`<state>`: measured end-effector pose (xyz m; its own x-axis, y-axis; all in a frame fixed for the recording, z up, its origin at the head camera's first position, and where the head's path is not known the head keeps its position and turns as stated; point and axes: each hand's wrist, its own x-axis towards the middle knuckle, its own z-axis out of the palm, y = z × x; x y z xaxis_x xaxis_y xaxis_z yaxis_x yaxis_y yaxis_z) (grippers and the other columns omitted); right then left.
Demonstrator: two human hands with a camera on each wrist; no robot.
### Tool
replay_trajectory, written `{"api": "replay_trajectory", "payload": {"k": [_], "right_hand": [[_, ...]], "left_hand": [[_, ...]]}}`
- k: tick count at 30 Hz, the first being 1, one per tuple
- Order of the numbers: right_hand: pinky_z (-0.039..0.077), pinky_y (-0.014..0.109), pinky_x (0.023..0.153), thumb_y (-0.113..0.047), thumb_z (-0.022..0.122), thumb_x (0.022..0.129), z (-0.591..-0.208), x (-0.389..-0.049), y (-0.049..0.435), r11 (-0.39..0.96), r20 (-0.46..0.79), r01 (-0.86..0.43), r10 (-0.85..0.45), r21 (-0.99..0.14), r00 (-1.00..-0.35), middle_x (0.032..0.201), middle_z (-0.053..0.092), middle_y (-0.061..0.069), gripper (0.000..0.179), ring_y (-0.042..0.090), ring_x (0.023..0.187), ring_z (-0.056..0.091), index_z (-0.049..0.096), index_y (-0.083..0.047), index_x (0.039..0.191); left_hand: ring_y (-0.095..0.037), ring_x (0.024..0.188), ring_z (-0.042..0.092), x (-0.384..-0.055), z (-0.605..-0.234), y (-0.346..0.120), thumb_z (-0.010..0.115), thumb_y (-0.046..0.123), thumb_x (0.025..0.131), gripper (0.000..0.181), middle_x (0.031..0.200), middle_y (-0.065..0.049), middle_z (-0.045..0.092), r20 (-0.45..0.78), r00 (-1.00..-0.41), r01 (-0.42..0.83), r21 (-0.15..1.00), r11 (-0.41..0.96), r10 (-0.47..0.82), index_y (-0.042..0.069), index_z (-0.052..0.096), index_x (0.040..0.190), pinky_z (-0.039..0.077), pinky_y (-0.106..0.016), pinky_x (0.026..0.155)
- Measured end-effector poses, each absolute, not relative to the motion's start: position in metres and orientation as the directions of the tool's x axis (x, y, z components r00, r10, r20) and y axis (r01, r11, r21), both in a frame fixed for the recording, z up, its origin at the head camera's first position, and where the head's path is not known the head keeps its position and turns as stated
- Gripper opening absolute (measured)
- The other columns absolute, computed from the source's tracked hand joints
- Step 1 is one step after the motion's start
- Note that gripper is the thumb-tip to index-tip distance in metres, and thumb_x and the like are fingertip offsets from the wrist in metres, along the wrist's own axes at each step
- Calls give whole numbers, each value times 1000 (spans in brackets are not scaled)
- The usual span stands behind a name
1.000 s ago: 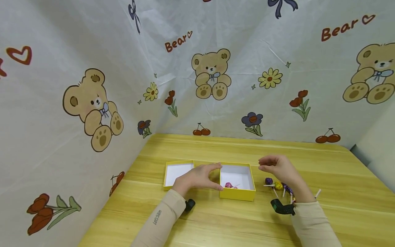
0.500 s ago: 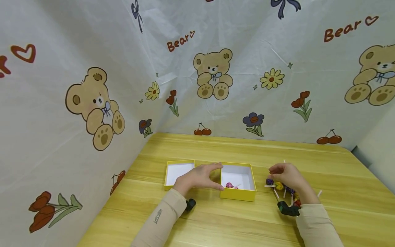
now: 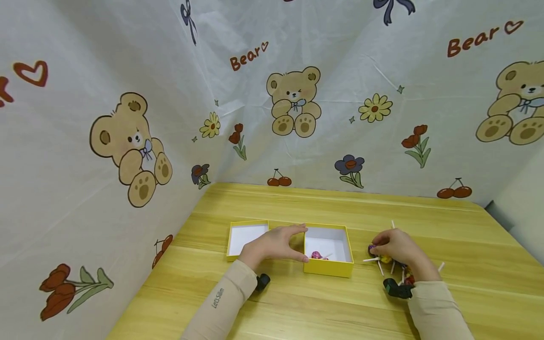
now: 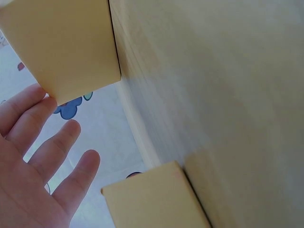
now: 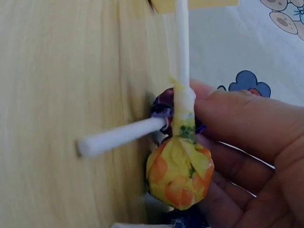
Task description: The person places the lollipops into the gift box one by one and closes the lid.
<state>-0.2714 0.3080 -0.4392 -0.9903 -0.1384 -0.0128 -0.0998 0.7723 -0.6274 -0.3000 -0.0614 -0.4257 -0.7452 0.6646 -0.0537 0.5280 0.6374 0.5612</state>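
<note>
My left hand (image 3: 276, 243) spans the left side of a yellow open-topped box (image 3: 327, 269), thumb at its front corner and fingers at the back one. Fairly straight, spread fingers touch the box wall (image 4: 71, 47) in the left wrist view. A pink-wrapped lollipop (image 3: 316, 255) lies inside the box, near its front. To the right, my right hand (image 3: 401, 245) pinches a purple-wrapped lollipop (image 5: 164, 102) between thumb and fingers, low over the table. In front of it in the right wrist view is a yellow-and-orange lollipop (image 5: 180, 173), its stick pointing up.
A shallow yellow tray, likely the box lid (image 3: 246, 236), lies white side up left of the box. Several more lollipops, including a red one (image 3: 409, 279), lie partly hidden beneath my right hand. A bear-print cloth (image 3: 293, 160) stands behind the wooden table (image 3: 323, 307).
My right hand has moved right and down from beside the box to the lollipops and now pinches the purple one, whose stick has shifted slightly. My left hand stays at the box.
</note>
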Motion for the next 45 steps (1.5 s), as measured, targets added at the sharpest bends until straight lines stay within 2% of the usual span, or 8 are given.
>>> {"api": "replay_trajectory", "payload": {"k": [8, 20, 26, 38, 45], "right_hand": [[50, 30, 67, -12, 80, 82, -440, -271, 304, 779, -4, -123, -159, -615, -987, 91, 74, 11, 25, 15, 79, 60, 74, 5, 100], [51, 26, 65, -12, 75, 88, -449, -273, 300, 766, 16, -140, -167, -627, -986, 92, 74, 7, 17, 14, 79, 61, 74, 0, 100], [50, 25, 64, -10, 74, 89, -447, -274, 297, 748, 46, -149, -156, -647, -987, 92, 74, 10, 16, 15, 80, 62, 74, 2, 99], [56, 26, 69, -8, 71, 91, -446, -277, 295, 715, 71, -151, -140, -683, -988, 105, 72, 22, 22, 34, 97, 70, 71, 6, 108], [55, 21, 70, -9, 70, 93, -442, -279, 291, 710, 92, -147, -115, -689, -989, 105, 74, 18, 22, 24, 94, 70, 70, 4, 111]], "left_hand": [[-19, 151, 32, -300, -426, -61, 74, 64, 80, 92, 164, 10, 30, -53, -744, 533, 552, 641, 666, 29, 36, 156, 35, -43, 121], [-19, 151, 31, -297, -426, -60, 74, 63, 81, 91, 164, 12, 29, -61, -742, 531, 553, 642, 667, 30, 36, 156, 35, -44, 121], [-20, 151, 32, -298, -425, -61, 74, 63, 81, 91, 164, 11, 29, -61, -745, 529, 552, 644, 664, 29, 36, 156, 35, -44, 121], [-20, 152, 31, -298, -425, -62, 75, 61, 81, 92, 164, 11, 28, -59, -743, 529, 558, 639, 666, 27, 35, 157, 34, -44, 121], [-19, 152, 31, -298, -423, -61, 75, 61, 81, 92, 164, 11, 28, -54, -742, 531, 562, 635, 668, 25, 36, 157, 34, -43, 121]]}}
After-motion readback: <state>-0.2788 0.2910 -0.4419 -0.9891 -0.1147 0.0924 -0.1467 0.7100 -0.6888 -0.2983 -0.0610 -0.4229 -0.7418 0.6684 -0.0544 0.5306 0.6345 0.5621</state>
